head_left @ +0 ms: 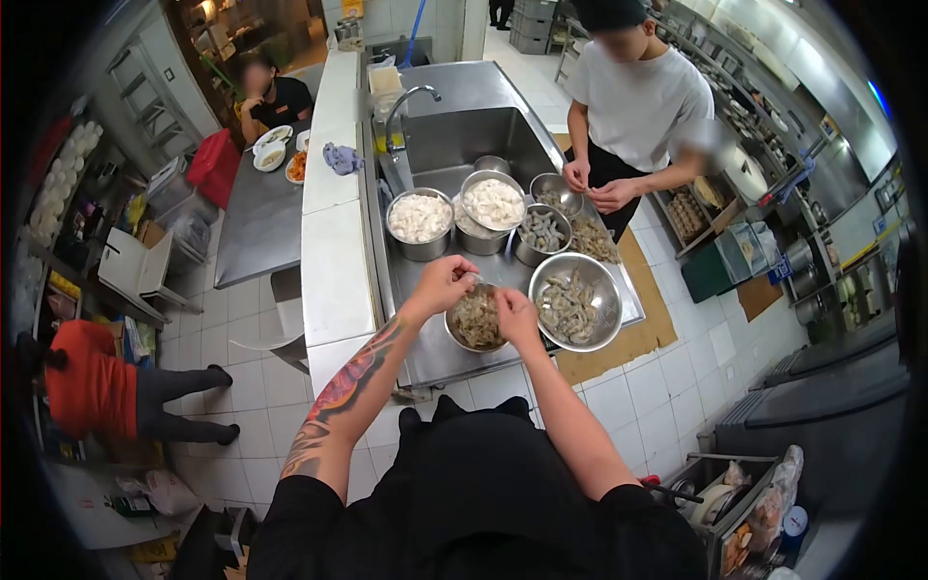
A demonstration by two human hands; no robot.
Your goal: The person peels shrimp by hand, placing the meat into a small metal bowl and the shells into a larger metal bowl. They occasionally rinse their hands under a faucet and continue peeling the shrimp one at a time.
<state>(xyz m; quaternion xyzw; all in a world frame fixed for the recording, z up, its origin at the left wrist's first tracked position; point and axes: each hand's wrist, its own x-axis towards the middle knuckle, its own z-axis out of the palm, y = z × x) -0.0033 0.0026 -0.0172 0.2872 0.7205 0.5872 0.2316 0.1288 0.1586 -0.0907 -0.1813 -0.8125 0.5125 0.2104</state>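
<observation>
The shrimp (568, 307) are grey-brown, the large bowl (609, 290) silver, the tabletop (422, 356) steel grey. White floor tiles (667, 382) show darker grout lines; the cardboard (638, 324) is tan, the cloth (343, 159) purplish blue (the box (215, 168), bright red).

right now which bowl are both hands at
The bowl of brownish pieces, left hand and right hand at its rim; no other has both.

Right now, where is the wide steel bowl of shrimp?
In the head view, the wide bowl sits near the right edge of the steel counter, just right of the right hand.
</observation>
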